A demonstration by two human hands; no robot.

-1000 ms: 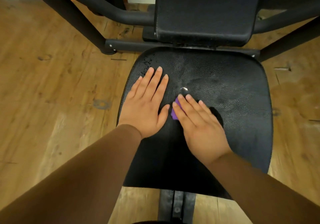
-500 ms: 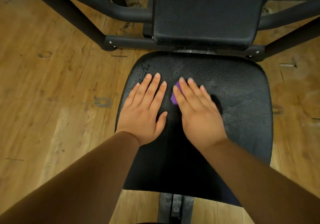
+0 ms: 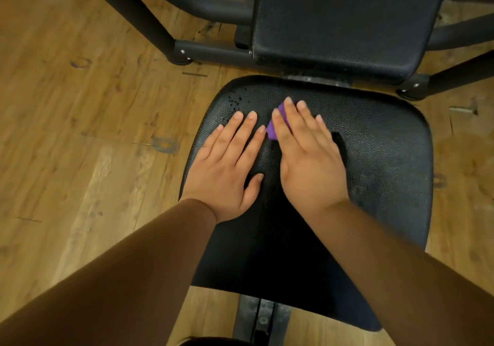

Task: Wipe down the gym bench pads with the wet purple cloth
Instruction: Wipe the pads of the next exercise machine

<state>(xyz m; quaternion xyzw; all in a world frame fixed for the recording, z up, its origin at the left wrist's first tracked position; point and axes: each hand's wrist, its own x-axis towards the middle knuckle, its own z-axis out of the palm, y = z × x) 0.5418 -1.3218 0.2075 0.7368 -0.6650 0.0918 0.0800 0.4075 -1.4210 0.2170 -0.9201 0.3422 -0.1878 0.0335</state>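
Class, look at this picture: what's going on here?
A person is cleaning a gym bench. The right hand presses a purple cloth flat on the black seat pad, toward its far edge. The left hand rests flat on the pad beside it. Droplets sit near the pad's far left corner. Neither hand touches the back pad.

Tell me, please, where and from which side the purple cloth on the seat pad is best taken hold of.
Probably its exposed left edge. The purple cloth lies flat on the seat pad, pressed under the straight fingers of the right hand, with only that edge showing beside the forefinger. Come from the left, thumb sliding under, pinching against the fingers above.
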